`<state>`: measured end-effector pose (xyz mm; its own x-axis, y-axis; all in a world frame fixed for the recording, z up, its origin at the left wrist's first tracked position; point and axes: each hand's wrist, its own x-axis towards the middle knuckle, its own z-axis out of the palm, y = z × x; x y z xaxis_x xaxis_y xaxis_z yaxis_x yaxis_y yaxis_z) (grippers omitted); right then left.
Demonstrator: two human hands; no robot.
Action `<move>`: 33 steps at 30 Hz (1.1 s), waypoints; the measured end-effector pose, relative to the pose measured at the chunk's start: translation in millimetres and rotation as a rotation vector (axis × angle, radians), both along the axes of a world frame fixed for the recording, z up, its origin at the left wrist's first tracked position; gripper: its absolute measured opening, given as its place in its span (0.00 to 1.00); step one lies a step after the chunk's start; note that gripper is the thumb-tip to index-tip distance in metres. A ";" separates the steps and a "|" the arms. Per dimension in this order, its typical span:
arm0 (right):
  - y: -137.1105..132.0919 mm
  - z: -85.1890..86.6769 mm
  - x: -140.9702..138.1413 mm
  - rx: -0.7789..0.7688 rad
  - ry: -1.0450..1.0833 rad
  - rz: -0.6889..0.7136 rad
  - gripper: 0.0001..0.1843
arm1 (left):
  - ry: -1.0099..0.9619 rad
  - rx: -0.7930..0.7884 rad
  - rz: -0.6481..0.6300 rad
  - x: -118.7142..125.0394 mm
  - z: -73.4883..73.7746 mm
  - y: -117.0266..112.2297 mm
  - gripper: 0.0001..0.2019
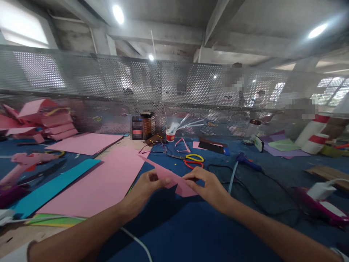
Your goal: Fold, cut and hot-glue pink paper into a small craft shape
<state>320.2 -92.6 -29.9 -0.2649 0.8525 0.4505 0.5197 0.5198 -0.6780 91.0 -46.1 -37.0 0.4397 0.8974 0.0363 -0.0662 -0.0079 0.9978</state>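
We have the pink paper piece point(167, 174) between left hand point(144, 186) and right hand point(209, 183), centred in front of us; it looks lifted off the tabletop point(169, 233), with the scissors point(195, 160) lying just beyond. Left hand is pinched closed near its middle, thumb on the upper face, fingers curled behind; right hand is pinched closed at the right end, thumb and index finger on the paper. One narrow end sticks out free toward the far left, and a flap shows below, beside the right thumb; can't tell if that's a sharp crease or just a bend. Handling, our read: next to no weight, thin card or heavy paper, stiff enough to hold shape in air but bends wherever we push. Matt-looking face, so slip should be low with dry fingers. Main weakness: a hard squeeze leaves a dent or stray crease, and twisting between the two grips could buckle it. Best hold: light flat pinch, thumb over finger, close to the fold or along a straight edge, two points. Avoid the loose tip; too floppy. Large pink sheets point(100, 185) at left look like the same stock.
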 end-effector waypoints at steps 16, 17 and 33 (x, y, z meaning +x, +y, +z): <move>3.2 -5.9 2.2 0.036 -0.060 -0.057 0.06 | -0.174 -0.026 0.034 -7.3 6.9 9.4 0.09; 4.0 -7.0 2.9 0.069 -0.057 -0.083 0.06 | -0.173 -0.038 0.040 -7.4 6.2 10.0 0.09; -3.8 -6.8 2.2 0.610 -0.742 -0.171 0.09 | 0.008 -0.146 -0.114 5.2 -6.6 -5.6 0.19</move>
